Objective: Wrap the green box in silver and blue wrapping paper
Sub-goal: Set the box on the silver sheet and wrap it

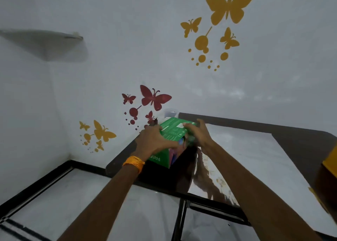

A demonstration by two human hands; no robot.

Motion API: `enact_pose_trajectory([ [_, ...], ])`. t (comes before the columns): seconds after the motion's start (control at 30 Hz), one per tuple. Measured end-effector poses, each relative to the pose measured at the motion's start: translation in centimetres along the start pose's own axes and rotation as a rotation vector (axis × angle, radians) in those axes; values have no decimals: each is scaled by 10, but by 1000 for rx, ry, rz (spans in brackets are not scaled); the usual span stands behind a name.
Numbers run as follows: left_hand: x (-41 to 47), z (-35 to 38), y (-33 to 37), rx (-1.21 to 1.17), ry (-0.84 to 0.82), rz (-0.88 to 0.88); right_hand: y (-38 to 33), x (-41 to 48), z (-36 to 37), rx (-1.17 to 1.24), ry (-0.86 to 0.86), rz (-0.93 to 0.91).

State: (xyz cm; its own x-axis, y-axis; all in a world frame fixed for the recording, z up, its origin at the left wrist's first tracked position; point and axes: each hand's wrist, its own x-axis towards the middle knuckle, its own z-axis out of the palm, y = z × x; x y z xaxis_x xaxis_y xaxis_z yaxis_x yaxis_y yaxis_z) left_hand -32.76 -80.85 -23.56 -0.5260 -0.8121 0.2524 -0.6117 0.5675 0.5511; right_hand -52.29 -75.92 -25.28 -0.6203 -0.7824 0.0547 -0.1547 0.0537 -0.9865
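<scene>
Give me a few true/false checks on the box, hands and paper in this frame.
1. The left hand and right hand both grip the green box. True.
2. The green box is already wrapped. False: its printed faces are bare, and the silver paper lies spread on the table.
3. The orange band is on the right wrist. False: it is on the left wrist.
4. The butterfly decals on the wall are yellow and red. True.

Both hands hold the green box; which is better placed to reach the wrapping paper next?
Right, likely: the right hand holds the green box beside the wrapping paper; the left hand holds its far side.
</scene>
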Motion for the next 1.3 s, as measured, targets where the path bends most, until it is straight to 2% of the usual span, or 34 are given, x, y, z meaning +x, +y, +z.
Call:
enact_pose_trajectory([
  [0.07,4,-5,10,-69,-75,128,-13,-4,-30,185,-44,137],
  [0.13,13,-6,24,-122,-103,223,-22,-10,-64,262,-54,169],
  [0.27,40,16,52,-332,55,271,-19,-17,-125,320,204,77],
  [0.33,47,35,70,-450,-19,232,-12,-24,-152,367,305,74],
  [0.43,54,76,93,-627,-207,204,2,-35,-186,286,454,88],
  [0.53,61,110,110,-673,-240,203,21,-40,-209,92,550,84],
  [0.63,73,133,126,-672,-272,207,37,-42,-220,21,628,98],
  [0.87,85,155,120,-629,-243,199,67,-24,-233,-173,571,126],
  [1.1,76,169,94,-651,-184,287,60,5,-251,-357,575,121],
  [1.3,73,180,90,-691,-189,324,51,60,-279,-406,421,37],
])
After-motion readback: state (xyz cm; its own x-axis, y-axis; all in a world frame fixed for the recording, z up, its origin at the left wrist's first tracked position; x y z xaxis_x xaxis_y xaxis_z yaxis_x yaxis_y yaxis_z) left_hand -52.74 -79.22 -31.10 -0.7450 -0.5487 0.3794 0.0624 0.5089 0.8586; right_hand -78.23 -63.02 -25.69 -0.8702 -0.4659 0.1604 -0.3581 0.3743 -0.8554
